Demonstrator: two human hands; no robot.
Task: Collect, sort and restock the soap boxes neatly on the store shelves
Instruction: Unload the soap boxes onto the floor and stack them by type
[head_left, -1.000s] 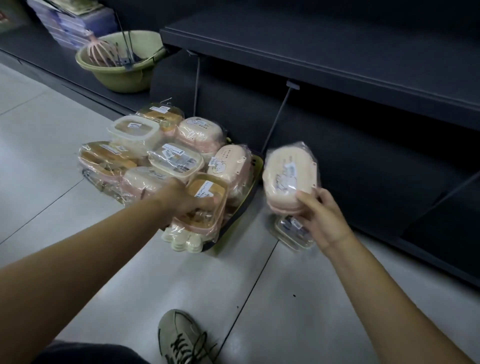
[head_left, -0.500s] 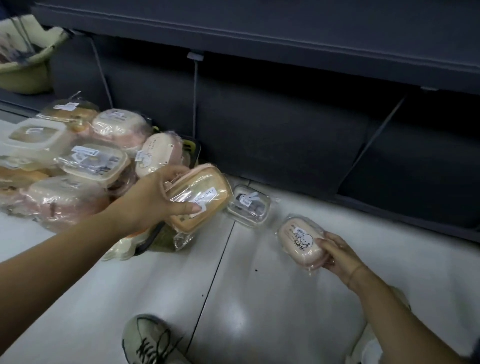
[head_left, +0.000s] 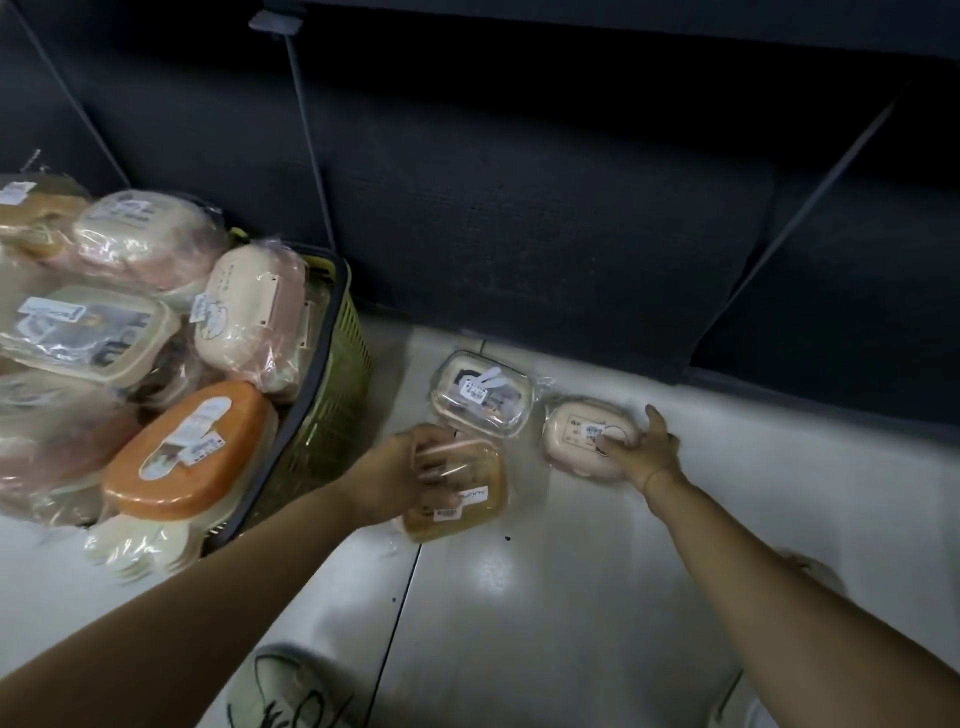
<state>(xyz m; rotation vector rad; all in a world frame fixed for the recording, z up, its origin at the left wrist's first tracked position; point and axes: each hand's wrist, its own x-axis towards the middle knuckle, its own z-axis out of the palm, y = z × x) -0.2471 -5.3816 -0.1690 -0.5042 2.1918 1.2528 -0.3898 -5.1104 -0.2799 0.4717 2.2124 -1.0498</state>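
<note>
On the white floor (head_left: 524, 629), the left hand (head_left: 397, 470) grips an amber soap box (head_left: 462, 493), fingers (head_left: 434, 441) curled over its far left edge. To the right, the right hand (head_left: 647, 454) rests on a pink oval soap box (head_left: 576, 436), its fingers fairly straight and the thumb lifted off. A clear-lidded soap box (head_left: 483, 395) lies just beyond both, and an olive basket (head_left: 335, 405) heaped with wrapped boxes stands at left.

wrapped soap boxes (head_left: 480, 397) on floor
</note>
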